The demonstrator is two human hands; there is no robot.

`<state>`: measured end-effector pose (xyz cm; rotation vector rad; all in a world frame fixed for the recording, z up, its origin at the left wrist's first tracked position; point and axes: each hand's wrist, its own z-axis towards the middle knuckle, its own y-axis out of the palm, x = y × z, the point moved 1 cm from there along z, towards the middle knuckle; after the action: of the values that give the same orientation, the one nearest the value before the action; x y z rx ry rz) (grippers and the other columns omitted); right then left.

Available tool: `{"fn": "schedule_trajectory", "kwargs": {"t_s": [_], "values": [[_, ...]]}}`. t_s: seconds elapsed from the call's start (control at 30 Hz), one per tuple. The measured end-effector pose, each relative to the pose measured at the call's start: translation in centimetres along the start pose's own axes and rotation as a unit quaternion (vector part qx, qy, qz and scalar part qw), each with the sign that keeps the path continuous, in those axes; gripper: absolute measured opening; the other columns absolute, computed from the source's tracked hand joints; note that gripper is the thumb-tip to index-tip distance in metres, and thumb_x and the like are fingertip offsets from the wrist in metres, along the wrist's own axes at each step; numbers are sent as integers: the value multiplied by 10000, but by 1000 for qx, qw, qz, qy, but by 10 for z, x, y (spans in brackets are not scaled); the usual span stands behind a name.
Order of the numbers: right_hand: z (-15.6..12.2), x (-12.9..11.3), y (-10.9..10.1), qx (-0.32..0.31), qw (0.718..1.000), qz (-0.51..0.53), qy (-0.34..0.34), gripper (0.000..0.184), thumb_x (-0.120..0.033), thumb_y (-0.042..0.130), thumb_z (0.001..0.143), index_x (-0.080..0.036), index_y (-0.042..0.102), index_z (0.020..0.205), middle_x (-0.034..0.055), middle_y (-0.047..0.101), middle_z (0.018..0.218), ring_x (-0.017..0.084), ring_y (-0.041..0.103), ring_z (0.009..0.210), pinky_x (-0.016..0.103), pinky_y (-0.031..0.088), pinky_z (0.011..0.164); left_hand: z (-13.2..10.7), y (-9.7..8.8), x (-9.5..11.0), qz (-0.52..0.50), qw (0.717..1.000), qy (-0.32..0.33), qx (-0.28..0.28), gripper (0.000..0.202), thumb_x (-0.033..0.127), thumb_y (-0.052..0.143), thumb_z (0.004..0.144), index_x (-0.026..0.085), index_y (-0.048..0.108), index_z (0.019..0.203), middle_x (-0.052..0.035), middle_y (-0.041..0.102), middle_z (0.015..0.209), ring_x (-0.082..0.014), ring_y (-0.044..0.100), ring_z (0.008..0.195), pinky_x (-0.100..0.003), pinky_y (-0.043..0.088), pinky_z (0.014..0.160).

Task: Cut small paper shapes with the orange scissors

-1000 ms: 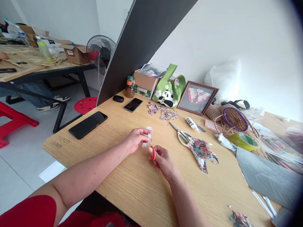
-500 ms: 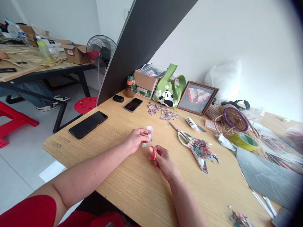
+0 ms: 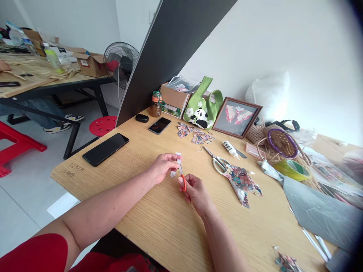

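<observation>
The left hand (image 3: 162, 167) pinches a small white strip of paper (image 3: 178, 160) between thumb and fingers (image 3: 173, 161), holding it upright just above the pale wood-grain worktop (image 3: 147, 211). The right hand (image 3: 195, 190) is curled around the orange plastic loop handles of a small pair of scissors (image 3: 183, 181), whose short blades meet the strip's lower part; whether the blades are closed cannot be told. Both hands sit close together near the middle of the worktop, well back from its rounded front edge. Bare, smooth board lies around and in front of them. To the left lies a flat black glossy phone (image 3: 105, 149); a second smaller dark phone (image 3: 159, 125) lies farther back. To the right, near the hands, lie steel scissors with pale handles (image 3: 217, 160), touching a crumpled floral-patterned paper scrap (image 3: 241, 183). Behind stand a green fabric panda bag (image 3: 202, 107) and a brown wooden picture frame (image 3: 237, 117); a sheet of grey card (image 3: 320, 213) crowds the right side
</observation>
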<state>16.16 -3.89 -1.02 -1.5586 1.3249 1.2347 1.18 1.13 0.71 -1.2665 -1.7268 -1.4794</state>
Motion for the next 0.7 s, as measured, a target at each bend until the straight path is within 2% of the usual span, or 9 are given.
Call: {"fn": "schedule_trajectory", "kwargs": {"t_s": [0.2,0.7], "values": [[-1,-1,0,-3,1000,-5,1,513,-640,773,644,-202,507,652,-50,533,560,55,305,395,207,256,340,1,-2,0,-18,1000,3,4,264,52,742,555,91,737,816,-92,659,900,-107,560,688,-212,418,593],[-1,-2,1,-7,1000,-8,5,532,-667,763,644,-194,519,660,-41,546,572,54,332,395,195,278,333,-1,0,0,9,1000,6,-7,306,56,715,522,97,730,824,-39,636,755,-80,511,580,-215,402,580]]}}
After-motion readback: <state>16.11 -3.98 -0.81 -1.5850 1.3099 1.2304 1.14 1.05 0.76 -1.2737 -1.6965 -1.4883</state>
